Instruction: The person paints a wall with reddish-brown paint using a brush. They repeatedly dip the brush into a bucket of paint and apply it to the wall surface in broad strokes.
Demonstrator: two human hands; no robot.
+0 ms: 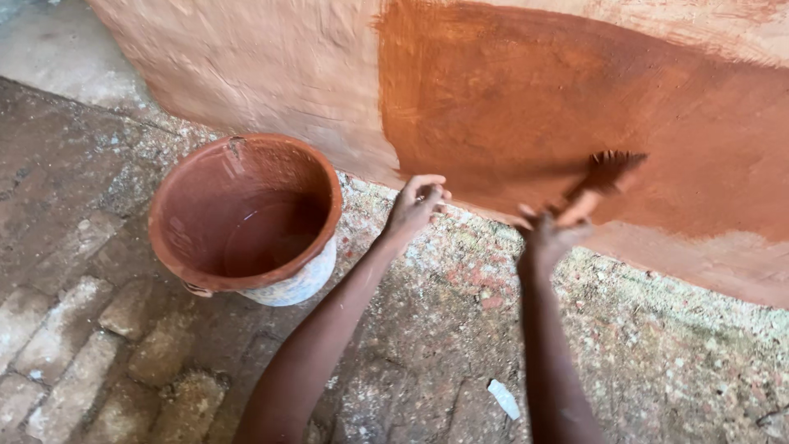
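— What is seen at the far left?

— A bucket (246, 218), coated inside with reddish-brown wash, is set on the stone floor (90, 329), close to the foot of the wall (246, 66). A little dark liquid is seen at its bottom.

— And just right of it?

— The left hand (413, 210) is held near the base of the wall, well apart from the bucket's rim. Its fingers (427, 185) are loosely curled; something thin and pale seems to be pinched there, but what it is cannot be told.

— Where is the brush?

— The brush (606, 174) is gripped by the right hand (549, 234), farther right. The handle is wrapped by the clenched fingers (532, 220), and it sticks up and to the right beyond them. The bristles are pressed against the wall, at the lower edge of the freshly painted patch (526, 99), above the fingertips.

— Anything else lower down?

— A small white scrap (504, 399) is seen lying on the floor between the two forearms.
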